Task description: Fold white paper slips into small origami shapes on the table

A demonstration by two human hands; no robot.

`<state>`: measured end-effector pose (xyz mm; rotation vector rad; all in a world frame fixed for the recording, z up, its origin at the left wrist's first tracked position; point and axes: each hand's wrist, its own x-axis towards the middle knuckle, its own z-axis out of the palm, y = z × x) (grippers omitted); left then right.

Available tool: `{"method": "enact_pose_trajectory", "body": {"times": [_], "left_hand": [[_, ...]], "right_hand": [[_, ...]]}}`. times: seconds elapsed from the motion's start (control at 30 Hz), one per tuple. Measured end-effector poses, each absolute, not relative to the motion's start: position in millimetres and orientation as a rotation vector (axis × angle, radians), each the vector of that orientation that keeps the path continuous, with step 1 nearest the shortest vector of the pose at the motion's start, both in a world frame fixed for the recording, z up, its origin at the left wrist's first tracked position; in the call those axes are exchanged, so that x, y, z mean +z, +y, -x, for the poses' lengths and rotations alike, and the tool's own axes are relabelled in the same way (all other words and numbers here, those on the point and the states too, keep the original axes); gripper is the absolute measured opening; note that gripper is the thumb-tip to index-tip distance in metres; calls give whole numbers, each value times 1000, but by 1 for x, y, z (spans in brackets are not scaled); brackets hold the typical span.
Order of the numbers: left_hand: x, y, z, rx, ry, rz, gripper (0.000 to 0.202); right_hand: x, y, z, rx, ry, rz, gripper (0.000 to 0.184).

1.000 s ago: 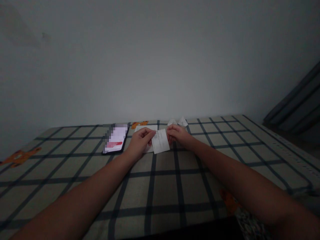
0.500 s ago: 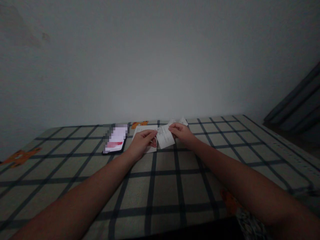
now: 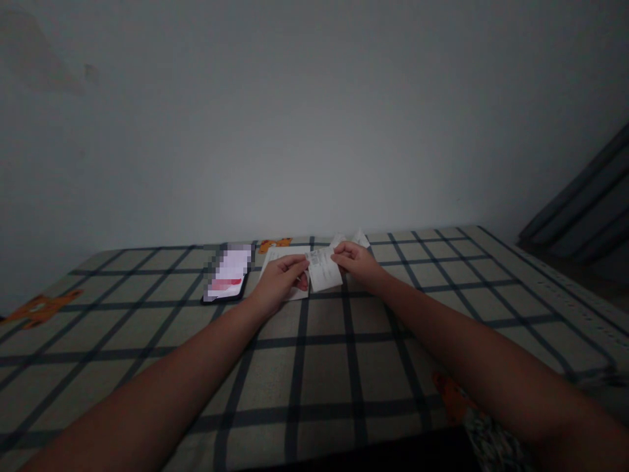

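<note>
Between my two hands is a small white slip of printed paper [image 3: 324, 272], tilted toward me, with dark print near its top. My left hand [image 3: 284, 278] pinches its left edge between thumb and fingers. At its upper right corner, my right hand [image 3: 354, 259] pinches it with thumb and forefinger. A larger white sheet [image 3: 299, 294] lies on the checked cloth, partly hidden by my left hand. Behind my right hand lies some crumpled white paper [image 3: 362, 237], mostly covered.
A phone [image 3: 228, 272] with a lit, partly blurred screen lies left of my left hand. The checked cloth [image 3: 324, 373] with orange animal figures [image 3: 46, 308] covers the surface up to a grey wall [image 3: 314, 118]. Dark striped fabric [image 3: 584, 196] hangs at the right.
The printed slip has tilted slightly, and its upper edge now sits straighter between my fingers. Both hands stay in nearly the same place, still pinching it.
</note>
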<state>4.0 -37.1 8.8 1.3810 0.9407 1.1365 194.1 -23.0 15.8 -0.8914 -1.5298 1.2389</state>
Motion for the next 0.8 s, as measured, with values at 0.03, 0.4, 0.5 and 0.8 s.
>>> {"method": "enact_pose_trajectory", "body": {"times": [0.03, 0.4, 0.5, 0.8], "left_hand": [[9, -37, -4, 1136, 938, -1382, 26], [11, -38, -4, 1161, 980, -1357, 27], [11, -37, -4, 1182, 985, -1336, 30], [9, -35, -2, 1206, 958, -1335, 31]], "right_hand": [[15, -23, -194, 1238, -1531, 888, 21], [10, -20, -195, 1200, -1604, 882, 19], [9, -20, -195, 1200, -1621, 863, 18], [13, -23, -194, 1203, -1629, 882, 16]]}}
